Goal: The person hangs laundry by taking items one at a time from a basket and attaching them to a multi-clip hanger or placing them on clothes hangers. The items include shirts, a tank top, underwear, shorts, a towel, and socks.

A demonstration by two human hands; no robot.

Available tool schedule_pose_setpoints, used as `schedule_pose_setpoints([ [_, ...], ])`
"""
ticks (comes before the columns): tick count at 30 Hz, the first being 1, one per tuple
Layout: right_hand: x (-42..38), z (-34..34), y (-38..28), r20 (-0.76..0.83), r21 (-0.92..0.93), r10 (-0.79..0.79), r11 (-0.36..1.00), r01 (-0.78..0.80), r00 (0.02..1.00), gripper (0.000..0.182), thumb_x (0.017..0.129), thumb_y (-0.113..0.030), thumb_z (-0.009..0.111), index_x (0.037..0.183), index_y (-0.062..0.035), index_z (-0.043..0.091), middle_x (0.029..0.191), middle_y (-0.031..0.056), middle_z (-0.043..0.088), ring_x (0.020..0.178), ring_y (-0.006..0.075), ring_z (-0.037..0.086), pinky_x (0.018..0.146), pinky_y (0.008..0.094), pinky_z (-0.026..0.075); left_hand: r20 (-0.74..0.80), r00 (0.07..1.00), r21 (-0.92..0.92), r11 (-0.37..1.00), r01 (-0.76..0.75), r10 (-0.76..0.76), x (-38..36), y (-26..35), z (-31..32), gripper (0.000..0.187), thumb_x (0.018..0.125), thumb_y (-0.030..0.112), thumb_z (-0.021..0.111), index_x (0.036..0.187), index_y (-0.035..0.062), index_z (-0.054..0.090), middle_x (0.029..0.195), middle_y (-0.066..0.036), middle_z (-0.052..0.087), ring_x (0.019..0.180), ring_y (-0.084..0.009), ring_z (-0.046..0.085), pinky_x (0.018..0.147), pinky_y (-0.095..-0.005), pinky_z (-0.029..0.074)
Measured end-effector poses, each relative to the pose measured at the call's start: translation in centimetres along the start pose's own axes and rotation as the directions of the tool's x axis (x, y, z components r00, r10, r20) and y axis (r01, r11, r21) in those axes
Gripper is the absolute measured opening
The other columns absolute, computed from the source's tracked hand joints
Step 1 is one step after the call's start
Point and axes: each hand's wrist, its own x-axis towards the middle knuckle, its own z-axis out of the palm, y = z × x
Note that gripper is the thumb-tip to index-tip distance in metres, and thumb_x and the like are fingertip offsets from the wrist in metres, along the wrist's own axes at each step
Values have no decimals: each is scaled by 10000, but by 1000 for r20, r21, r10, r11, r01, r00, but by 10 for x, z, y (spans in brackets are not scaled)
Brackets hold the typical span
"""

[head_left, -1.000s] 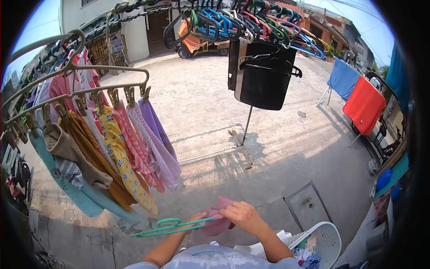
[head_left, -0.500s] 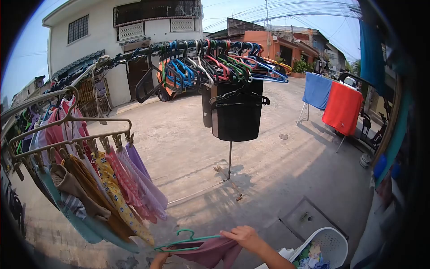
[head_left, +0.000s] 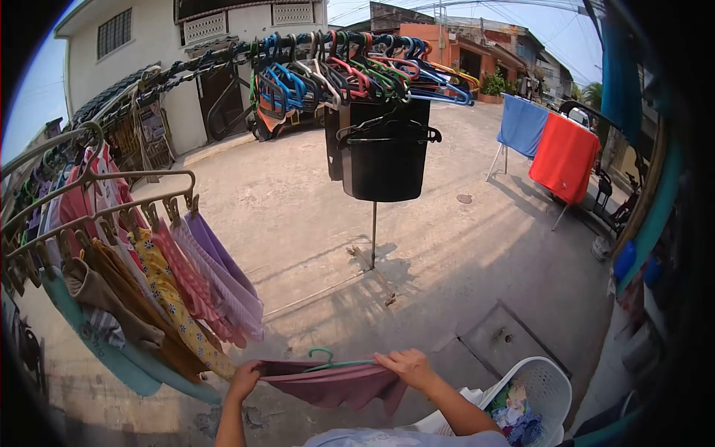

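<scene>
A mauve garment (head_left: 335, 384) is stretched between my two hands at the bottom centre, with a green hanger (head_left: 323, 354) whose hook and part of whose bar show above its top edge. My left hand (head_left: 244, 378) is closed on the garment's left corner. My right hand (head_left: 406, 368) grips the right end of the cloth by the hanger bar. To the left, a clip hanger (head_left: 138, 209) carries several small clothes, among them a yellow flowered piece (head_left: 165, 290) near my left hand.
Many empty hangers (head_left: 357, 71) hang on a rail above black bins (head_left: 383, 167). A white laundry basket (head_left: 555, 387) with clothes stands at the lower right. Blue and red towels (head_left: 564, 156) hang on a rack at the right.
My left hand has risen into fuller view and now holds the garment's corner. The cloth is spread wider and covers more of the green hanger. The view has tilted down slightly.
</scene>
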Motion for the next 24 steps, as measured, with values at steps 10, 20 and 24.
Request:
schedule_pose_setpoints([
  [10,62,-19,-10,-273,48,138,990,-130,952,293,726,-148,626,1012,-203,652,726,-23,552,534,147,494,476,287,350,-361,818,570,800,-188,449,-38,131,-15,529,701,158,668,1162,80,421,949,-87,545,885,-249,530,802,-360,397],
  [20,87,-20,-34,-179,338,97,941,-32,979,241,743,-86,624,978,-134,650,773,12,582,660,172,541,552,309,398,204,870,99,875,-474,449,10,178,5,201,849,189,567,972,33,592,984,-120,616,902,-294,565,784,-360,433],
  [24,76,-12,-24,-72,765,166,642,-53,983,212,783,-34,594,989,-68,628,854,84,614,759,220,569,648,320,448,139,860,122,853,-507,492,14,172,17,146,870,147,524,874,28,609,889,-92,649,795,-293,603,697,-353,472],
])
